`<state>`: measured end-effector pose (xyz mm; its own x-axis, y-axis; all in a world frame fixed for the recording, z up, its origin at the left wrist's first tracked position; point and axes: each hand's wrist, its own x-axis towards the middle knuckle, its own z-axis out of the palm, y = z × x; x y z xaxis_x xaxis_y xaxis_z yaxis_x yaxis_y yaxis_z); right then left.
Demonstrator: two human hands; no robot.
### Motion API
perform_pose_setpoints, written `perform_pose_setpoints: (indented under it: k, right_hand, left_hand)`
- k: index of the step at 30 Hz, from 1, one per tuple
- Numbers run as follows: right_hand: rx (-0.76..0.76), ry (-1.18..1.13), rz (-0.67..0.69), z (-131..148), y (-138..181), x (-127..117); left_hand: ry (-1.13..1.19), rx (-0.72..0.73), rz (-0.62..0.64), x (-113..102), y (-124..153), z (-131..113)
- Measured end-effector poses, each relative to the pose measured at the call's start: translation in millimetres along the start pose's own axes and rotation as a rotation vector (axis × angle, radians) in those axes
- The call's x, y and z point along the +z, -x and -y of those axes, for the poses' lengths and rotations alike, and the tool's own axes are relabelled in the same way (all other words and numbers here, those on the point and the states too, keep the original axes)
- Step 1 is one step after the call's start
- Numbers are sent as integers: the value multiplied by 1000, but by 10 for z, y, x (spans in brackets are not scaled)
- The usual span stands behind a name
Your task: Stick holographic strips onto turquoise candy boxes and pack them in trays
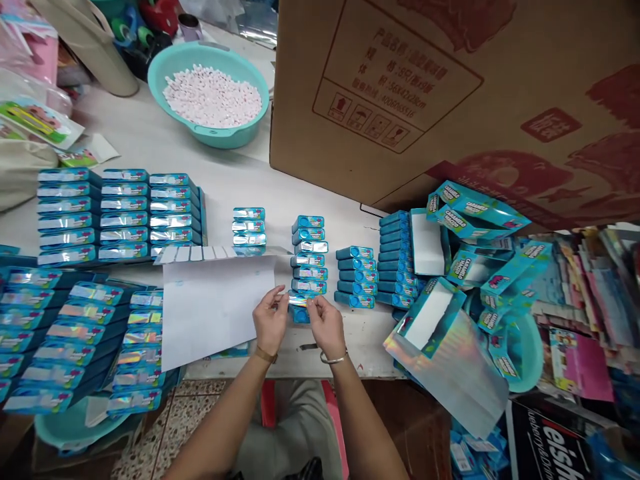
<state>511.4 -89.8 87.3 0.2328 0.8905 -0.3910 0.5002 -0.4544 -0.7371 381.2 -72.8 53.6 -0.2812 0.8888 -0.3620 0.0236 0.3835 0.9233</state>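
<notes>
My left hand and my right hand meet over the near edge of the white table. Both pinch a small shiny holographic sticker between them, the left at its left end and the right at its right end. Just under the sticker lies a small blue box, the nearest of a column of blue boxes. A white backing sheet with a row of stickers along its top edge lies left of my left hand.
Stacks of stickered blue boxes fill the left side. More unstickered blue boxes and flattened cartons lie to the right. A teal basin of white pellets stands at the back, beside a large cardboard box.
</notes>
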Motion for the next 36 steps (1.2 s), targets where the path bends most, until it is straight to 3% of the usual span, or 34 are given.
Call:
perform_pose_setpoints:
  k: [9, 13, 20, 24, 27, 30, 32, 36]
  right_hand:
    - [11, 541, -31, 11, -83, -6]
    - [64, 589, -54, 7, -110, 27]
    - [89, 383, -108, -53, -148, 34]
    - [78, -22, -136, -99, -80, -104]
    - [98, -299, -177, -75, 17, -195]
    - [115, -383, -226, -3, 94, -205]
    - [111, -375, -265, 46, 123, -175]
    - [110, -404, -303, 107, 146, -81]
  left_hand:
    - [-1, 33, -83, 139, 55, 197]
    - [70, -32, -50, 192, 41, 265]
    - [9, -64, -59, 210, -154, 485]
    - [36, -88, -89, 56, -10, 301]
    - [148, -221, 91, -109, 314, 29]
    - [147, -332, 331, -251, 630, -185]
    - [94, -249, 366, -320, 773, -261]
    - [-47, -42, 279, -376, 920, -306]
